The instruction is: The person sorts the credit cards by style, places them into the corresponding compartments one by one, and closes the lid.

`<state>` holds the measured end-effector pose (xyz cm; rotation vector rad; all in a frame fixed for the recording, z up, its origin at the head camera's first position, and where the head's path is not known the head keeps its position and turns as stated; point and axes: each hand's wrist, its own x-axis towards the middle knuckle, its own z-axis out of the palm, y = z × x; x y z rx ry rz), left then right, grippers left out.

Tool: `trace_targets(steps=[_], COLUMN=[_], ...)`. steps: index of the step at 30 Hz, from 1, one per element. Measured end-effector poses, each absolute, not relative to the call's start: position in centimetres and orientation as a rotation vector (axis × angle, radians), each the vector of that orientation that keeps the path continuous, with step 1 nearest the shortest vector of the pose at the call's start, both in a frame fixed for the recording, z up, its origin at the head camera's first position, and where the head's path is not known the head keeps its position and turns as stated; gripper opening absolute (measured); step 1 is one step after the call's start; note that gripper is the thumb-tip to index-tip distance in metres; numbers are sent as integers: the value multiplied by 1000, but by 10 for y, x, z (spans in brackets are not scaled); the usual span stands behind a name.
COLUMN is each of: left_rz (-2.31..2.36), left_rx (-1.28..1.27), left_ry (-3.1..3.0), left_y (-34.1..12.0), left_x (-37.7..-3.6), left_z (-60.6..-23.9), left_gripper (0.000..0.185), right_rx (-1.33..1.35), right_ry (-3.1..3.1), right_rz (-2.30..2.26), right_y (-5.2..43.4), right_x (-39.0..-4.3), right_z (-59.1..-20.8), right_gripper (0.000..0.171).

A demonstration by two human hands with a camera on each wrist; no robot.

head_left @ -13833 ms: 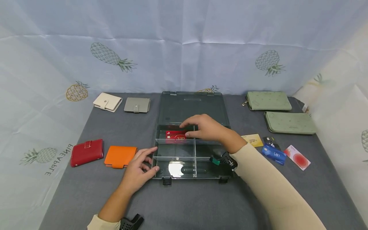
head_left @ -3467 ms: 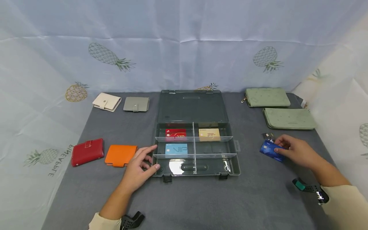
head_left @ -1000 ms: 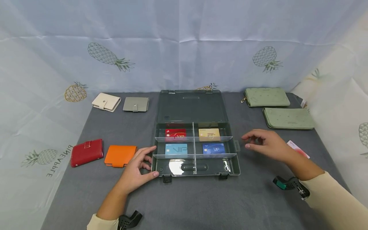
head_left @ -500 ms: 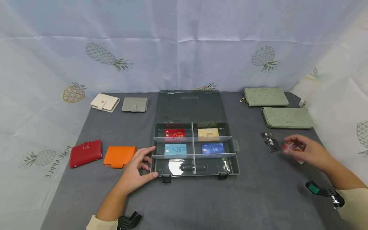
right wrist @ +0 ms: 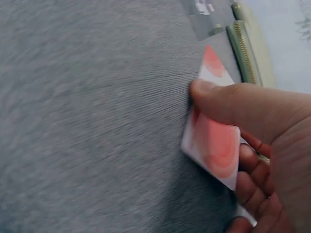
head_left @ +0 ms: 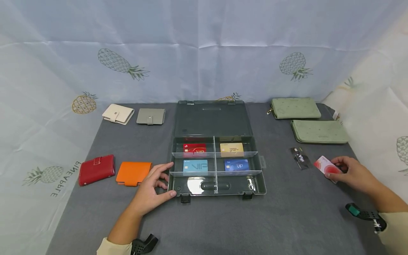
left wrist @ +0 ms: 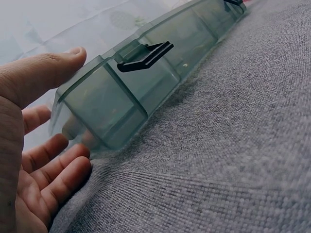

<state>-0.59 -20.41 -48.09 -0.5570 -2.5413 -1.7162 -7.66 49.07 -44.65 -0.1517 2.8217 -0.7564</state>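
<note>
On the right of the table my right hand [head_left: 357, 176] pinches a white-and-pink card with red circles [head_left: 324, 165] between thumb and fingers; in the right wrist view the card [right wrist: 216, 150] tilts up off the cloth. A black VIP card [head_left: 300, 158] lies just left of it. My left hand [head_left: 152, 186] rests against the left side of a clear dark divided box [head_left: 240, 184], thumb by its front corner, fingers relaxed. Red [head_left: 194, 148], gold [head_left: 231, 149], light blue [head_left: 195, 165] and dark blue [head_left: 236, 165] cards lie in the back and middle compartments. Both front compartments hold no card.
Left of the box lie a red wallet [head_left: 96, 170], an orange one [head_left: 134, 173], a cream one [head_left: 118, 113] and a grey one [head_left: 151, 116]. Two green wallets [head_left: 296, 108] lie at the back right. The box lid [head_left: 213, 118] leans back, raised.
The dark blue card went from the table into the right middle compartment. My right hand then moved back right and took hold of the pink card. The left hand has stayed put.
</note>
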Motion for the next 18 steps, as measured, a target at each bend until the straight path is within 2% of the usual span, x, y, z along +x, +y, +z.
trace_targets(steps=[9,13,18], left_rz=[-1715,-1711,-1709], left_rx=[-536,-539,-535], left_ry=[-2558,-2559,-2553], left_y=[-204,-204,-205], left_x=[-7,-8,-7], left_z=[-481,-482,-484], left_gripper=[84,84,85], right_rx=[-133,-108,-222], right_ry=[2703,2639,2609], right_rz=[-788,-793,-908], right_y=[487,475,437], right_x=[-88,-99,-106], right_z=[-420,-402,-383], right_gripper=[21,20,14])
